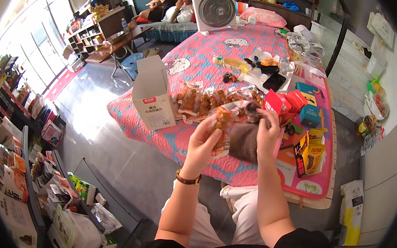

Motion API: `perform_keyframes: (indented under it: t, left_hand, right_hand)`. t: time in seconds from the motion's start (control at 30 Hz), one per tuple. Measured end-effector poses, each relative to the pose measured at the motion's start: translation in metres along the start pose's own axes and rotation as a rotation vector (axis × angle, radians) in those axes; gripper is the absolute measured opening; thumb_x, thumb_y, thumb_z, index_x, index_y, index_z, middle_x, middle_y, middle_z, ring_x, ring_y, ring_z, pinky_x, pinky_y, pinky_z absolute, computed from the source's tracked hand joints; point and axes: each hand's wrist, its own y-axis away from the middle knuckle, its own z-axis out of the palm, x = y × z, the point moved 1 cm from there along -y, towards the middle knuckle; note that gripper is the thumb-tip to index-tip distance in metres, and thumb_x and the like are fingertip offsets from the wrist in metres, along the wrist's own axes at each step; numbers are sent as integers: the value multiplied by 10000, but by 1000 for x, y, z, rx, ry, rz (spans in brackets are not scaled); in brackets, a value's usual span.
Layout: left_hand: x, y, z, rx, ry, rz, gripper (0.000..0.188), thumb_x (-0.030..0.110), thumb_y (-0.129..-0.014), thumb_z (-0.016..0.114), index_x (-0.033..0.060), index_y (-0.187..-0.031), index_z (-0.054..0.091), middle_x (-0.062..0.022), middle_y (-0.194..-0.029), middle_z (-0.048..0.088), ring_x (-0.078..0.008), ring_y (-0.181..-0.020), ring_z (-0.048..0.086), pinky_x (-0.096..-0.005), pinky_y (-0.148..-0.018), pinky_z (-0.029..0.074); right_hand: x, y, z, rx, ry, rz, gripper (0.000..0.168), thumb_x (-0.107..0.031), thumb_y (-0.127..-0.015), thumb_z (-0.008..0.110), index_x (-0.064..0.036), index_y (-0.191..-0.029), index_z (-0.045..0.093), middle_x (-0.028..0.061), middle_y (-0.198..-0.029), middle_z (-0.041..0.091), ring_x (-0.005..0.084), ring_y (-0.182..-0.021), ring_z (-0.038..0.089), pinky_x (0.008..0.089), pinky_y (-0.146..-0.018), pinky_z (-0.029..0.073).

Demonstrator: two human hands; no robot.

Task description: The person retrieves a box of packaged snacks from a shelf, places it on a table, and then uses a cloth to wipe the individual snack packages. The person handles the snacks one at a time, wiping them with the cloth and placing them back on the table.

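My left hand [204, 137] grips a clear plastic packet of brown snack food [222, 124] over the bed's near edge. Close beside it, my right hand [268, 127] pinches a brown cloth [244, 141], which hangs down and bunches up at the fingertips. Several similar snack packets [203, 102] lie in a row on the pink and blue quilt [134, 111], just beyond my hands. An open white cardboard box [153, 99] stands upright to the left of the row. Red boxes [287, 101] sit right of my right hand.
A yellow and black open box [311, 153] and teal boxes [308, 105] stand on the right. A bottle [230, 64] and black phone [274, 82] lie farther back, before a box fan [216, 10]. A person [172, 12] reclines behind. Stocked shelves [29, 154] line the left.
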Motion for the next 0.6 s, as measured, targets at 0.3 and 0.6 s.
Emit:
perform_keyframes:
  t: [0.3,0.6]
  left_hand:
    - [-26,-8,0,334,-740,137,262,89,-946,495,-2,-1192,513,-111,-1024,544,-181,-918,570,-287,-766,485]
    - [-37,1,27,144,-885,244,531,162,-911,536,-4,-1377,343,-187,-1304,408,-318,-1225,413,-356,-1023,341]
  right_hand:
    - [-46,32,31,-181,-1025,719,321,-39,-906,445,-15,-1221,501,84,-1136,563,170,-1012,564,274,-867,466]
    - [-36,33,33,-17,-809,630,310,-53,-930,476,-11,-1236,451,94,-1187,522,182,-1053,534,301,-895,456]
